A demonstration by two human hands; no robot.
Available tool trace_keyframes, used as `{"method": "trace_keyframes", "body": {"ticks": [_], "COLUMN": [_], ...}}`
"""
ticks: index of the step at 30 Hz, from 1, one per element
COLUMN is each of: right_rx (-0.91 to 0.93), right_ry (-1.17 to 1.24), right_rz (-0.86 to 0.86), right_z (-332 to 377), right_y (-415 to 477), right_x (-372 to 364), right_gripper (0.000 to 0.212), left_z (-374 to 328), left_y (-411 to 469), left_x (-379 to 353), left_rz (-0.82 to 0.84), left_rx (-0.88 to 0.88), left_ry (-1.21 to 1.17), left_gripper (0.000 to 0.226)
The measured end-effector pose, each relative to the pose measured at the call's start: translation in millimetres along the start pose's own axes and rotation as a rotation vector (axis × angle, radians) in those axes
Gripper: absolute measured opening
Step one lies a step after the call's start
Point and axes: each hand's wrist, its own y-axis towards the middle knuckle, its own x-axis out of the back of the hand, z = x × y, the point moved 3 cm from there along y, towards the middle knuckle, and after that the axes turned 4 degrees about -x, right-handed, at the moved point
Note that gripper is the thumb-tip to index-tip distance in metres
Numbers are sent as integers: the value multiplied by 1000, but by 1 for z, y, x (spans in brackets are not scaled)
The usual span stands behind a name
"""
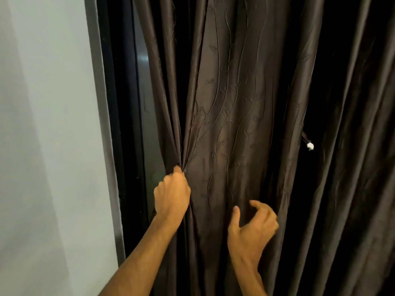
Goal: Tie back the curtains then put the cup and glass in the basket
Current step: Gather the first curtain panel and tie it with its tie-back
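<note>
The dark brown curtain [235, 103] hangs from 12 o'clock down through the centre. The left hand [172, 193] at 7 o'clock pinches a gathered fold of it. The right hand [252, 227] at 5 o'clock is loosely curled, holding nothing.

The left hand [172, 194] was closed around a fold of the curtain [230, 103]; the right hand [253, 226] stood beside it, lower, fingers loosely bent, thumb raised.
</note>
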Motion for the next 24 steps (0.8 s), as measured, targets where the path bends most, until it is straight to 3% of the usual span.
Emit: {"method": "trace_keyframes", "body": {"ticks": [7, 11, 15, 24], "right_rx": [-131, -236, -274, -140], "right_ry": [-83, 22, 42, 72], "right_rz": [-93, 105, 275, 364], "right_z": [-20, -17, -11, -1], "right_y": [20, 36, 32, 25], "right_x": [22, 5, -16, -30], "right_gripper": [77, 86, 81, 52], "left_z": [0, -1, -10, -29], "left_y": [-2, 0, 0, 1], "left_x": [-1, -2, -5, -14], "left_rz": [-23, -16, -16, 3], "left_rx": [0, 12, 17, 82], "left_ry": [-54, -47, -36, -19], "left_gripper": [26, 28, 32, 29]}}
